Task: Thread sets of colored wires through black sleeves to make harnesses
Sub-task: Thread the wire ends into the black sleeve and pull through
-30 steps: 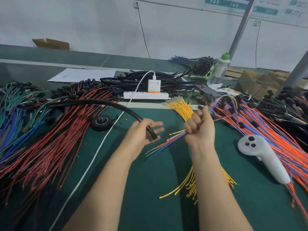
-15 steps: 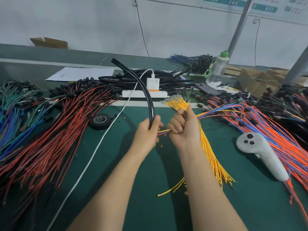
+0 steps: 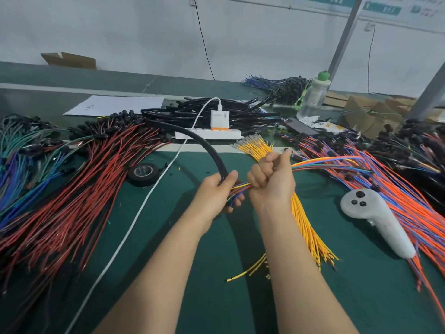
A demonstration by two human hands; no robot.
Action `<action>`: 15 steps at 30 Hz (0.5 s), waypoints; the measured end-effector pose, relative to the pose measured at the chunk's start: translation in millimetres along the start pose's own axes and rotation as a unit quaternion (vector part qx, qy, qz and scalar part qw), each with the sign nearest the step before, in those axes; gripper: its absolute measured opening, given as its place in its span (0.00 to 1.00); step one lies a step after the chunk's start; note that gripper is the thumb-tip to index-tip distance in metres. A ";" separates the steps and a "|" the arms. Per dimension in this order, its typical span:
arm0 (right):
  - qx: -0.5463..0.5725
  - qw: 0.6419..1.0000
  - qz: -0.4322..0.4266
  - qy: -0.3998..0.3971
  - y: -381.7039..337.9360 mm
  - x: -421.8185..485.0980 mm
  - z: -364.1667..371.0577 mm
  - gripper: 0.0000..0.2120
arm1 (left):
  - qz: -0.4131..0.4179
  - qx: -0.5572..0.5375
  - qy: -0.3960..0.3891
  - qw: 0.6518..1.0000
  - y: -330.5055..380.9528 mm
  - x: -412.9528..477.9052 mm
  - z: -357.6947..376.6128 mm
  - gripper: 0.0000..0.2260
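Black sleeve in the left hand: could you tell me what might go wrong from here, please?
The wire tips fan out in the left hand beside the black sleeve, so some may miss its mouth. The bundle trailing from the right hand crosses the orange-and-blue pile and could snag.

One head-worn wide-angle view looks forward and down, close over the green worktable (image 3: 216,273).

Left hand (image 3: 216,191) grips sleeve (image 3: 207,150), right hand (image 3: 271,180) wires (image 3: 320,162)
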State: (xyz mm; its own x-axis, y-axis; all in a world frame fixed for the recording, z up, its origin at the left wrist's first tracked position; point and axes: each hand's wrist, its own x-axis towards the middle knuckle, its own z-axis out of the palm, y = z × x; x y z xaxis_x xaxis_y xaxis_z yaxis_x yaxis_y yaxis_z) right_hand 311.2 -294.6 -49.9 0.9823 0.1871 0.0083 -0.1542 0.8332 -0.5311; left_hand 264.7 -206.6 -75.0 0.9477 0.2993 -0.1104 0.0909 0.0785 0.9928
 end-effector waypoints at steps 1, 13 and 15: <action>0.006 1.000 0.000 -0.005 -1.7 0.6 -1.0 0.24 | 0.002 -0.006 0.003 1.000 0.7 -0.5 0.6 0.12; 0.097 0.995 -0.023 -0.007 -14.8 5.1 -10.4 0.23 | 0.023 -0.103 -0.013 0.994 -0.5 1.1 -12.7 0.10; 0.110 0.993 -0.026 0.014 -17.2 5.2 -12.2 0.23 | 0.035 -0.061 -0.091 0.993 -0.3 -2.4 -13.9 0.13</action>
State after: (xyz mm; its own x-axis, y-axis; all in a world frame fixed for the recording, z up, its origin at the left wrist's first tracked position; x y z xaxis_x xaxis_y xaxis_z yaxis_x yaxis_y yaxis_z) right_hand 320.3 -314.3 -51.1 0.9916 0.1294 0.0064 -0.1200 0.9357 -0.3317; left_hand 258.1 -194.2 -75.7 0.9910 0.1320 -0.0199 -0.0043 0.1810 0.9835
